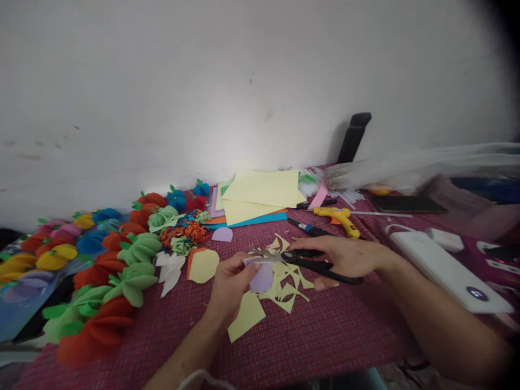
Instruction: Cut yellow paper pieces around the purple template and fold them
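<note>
Left hand: angled up from below, thumb and fingers pinching purple paper at the blades of scissors, over scraps. Right hand: in from right, fingers gripping handles. Power bank: lit digits, unclear.

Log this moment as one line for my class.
left hand: holds purple paper | right hand: holds scissors at paper | yellow scraps: on cloth

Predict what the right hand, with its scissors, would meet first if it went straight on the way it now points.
Led by the black-handled scissors, the right hand would probably meet the lavender paper in the left hand first, though depth is unclear.
</note>
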`<action>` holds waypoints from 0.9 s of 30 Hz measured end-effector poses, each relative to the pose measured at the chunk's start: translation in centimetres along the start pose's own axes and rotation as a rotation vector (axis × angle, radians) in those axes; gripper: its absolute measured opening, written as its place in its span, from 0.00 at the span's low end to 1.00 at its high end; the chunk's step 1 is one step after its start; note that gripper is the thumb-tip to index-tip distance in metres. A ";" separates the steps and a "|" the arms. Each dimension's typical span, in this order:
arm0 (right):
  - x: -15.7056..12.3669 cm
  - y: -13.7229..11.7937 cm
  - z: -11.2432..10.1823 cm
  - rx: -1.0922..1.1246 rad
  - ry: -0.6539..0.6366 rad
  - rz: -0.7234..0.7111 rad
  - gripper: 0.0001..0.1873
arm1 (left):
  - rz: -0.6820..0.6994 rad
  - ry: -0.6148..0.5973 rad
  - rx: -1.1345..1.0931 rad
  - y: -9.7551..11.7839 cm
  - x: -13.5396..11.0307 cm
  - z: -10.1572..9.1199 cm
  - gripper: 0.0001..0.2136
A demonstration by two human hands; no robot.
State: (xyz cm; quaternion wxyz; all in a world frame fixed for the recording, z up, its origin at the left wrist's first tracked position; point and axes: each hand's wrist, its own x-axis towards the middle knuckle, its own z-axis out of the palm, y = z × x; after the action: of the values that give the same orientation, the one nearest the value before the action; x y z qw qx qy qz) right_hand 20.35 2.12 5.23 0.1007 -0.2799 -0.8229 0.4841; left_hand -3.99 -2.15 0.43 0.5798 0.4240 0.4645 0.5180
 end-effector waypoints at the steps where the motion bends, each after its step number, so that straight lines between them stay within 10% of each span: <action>1: 0.0 0.0 0.0 -0.029 0.009 -0.004 0.36 | 0.010 -0.009 0.015 -0.1 0.0 -0.1 0.06; 27: 0.3 0.2 0.6 -0.145 0.072 -0.024 0.27 | 0.130 -0.051 0.169 -0.2 -0.2 0.0 0.06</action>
State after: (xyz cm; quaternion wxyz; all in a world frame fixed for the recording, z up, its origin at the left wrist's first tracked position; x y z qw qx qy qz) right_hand 19.89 1.93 4.78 0.1155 -0.2936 -0.8551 0.4115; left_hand -3.99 -2.32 0.28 0.5187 0.5135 0.4630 0.5028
